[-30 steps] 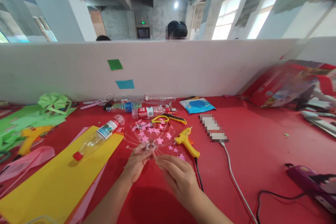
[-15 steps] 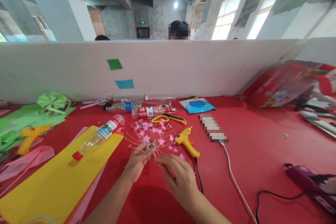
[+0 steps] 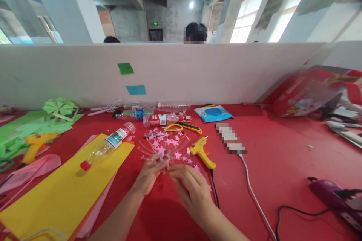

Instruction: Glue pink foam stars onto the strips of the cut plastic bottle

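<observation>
My left hand [image 3: 148,176] and my right hand [image 3: 190,188] meet low in the middle of the red table [image 3: 283,150]. Both pinch the near edge of a clear plastic piece cut into splayed strips [image 3: 164,147], which carries several pink paper stars [image 3: 169,142]. The left fingers curl round its small round hub. My right fingertips press together beside them, touching the plastic. More pink stars lie loose on the table under and right of the piece. A yellow glue gun [image 3: 201,152] lies just right of the piece.
A clear bottle with a red cap [image 3: 107,146] lies on a yellow paper sheet [image 3: 56,196] at the left. Green paper shapes [image 3: 34,124], other bottles [image 3: 158,119], scissors [image 3: 181,127], a blue packet [image 3: 213,113], a white cable [image 3: 254,192], a purple tool [image 3: 333,196] and a red box [image 3: 308,90] lie around. A white partition [image 3: 198,71] stands behind, with people beyond it.
The plastic piece has been turned a little between the fingers, and both hands have shifted slightly. Everything else stays where it was.
</observation>
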Available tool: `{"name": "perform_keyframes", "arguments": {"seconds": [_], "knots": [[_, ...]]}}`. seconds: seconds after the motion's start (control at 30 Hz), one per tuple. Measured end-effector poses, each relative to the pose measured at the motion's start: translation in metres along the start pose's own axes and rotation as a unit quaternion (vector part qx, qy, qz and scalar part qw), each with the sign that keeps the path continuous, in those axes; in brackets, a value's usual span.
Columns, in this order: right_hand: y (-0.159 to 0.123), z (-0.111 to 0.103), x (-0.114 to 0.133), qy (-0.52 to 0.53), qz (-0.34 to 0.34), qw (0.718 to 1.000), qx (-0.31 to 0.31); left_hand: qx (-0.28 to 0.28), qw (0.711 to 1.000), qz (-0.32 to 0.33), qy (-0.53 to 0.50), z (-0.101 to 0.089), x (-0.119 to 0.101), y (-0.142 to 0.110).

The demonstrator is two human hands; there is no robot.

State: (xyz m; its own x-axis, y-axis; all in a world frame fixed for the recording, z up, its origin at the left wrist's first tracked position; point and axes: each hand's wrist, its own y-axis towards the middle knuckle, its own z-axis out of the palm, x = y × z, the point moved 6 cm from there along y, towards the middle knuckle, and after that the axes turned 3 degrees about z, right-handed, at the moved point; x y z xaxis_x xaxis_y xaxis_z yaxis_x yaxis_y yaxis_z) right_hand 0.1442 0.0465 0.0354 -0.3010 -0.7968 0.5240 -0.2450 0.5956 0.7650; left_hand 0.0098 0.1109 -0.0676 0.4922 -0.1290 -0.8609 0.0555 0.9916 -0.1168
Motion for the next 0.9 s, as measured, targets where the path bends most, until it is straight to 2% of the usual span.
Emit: {"name": "perform_keyframes", "arguments": {"seconds": [0.27,0.43,0.57,0.67,0.73,0.83,0.9], "knots": [[-0.007,0.004,-0.006,-0.031,0.006,0.999,0.012,-0.014,1.0,-0.002,-0.006,0.001,-0.002,-0.001],[-0.008,0.004,-0.01,-0.041,0.021,0.999,-0.006,0.005,1.0,0.005,0.011,0.002,-0.002,-0.001],[-0.01,0.0,-0.005,-0.053,-0.002,0.998,-0.017,0.017,1.0,0.013,0.011,0.002,-0.003,-0.002],[-0.011,-0.009,0.001,-0.063,-0.036,0.996,-0.044,0.014,1.0,0.013,0.005,0.003,-0.004,-0.003],[-0.01,-0.02,0.003,-0.077,-0.045,0.992,-0.086,0.011,1.0,0.013,0.01,0.003,-0.006,-0.002],[-0.005,-0.039,-0.003,-0.081,-0.01,0.986,-0.144,0.005,1.0,0.014,0.006,0.002,-0.008,-0.001],[0.001,-0.044,-0.01,-0.063,0.021,0.99,-0.125,-0.002,1.0,0.018,-0.001,0.001,-0.009,-0.001]]}}
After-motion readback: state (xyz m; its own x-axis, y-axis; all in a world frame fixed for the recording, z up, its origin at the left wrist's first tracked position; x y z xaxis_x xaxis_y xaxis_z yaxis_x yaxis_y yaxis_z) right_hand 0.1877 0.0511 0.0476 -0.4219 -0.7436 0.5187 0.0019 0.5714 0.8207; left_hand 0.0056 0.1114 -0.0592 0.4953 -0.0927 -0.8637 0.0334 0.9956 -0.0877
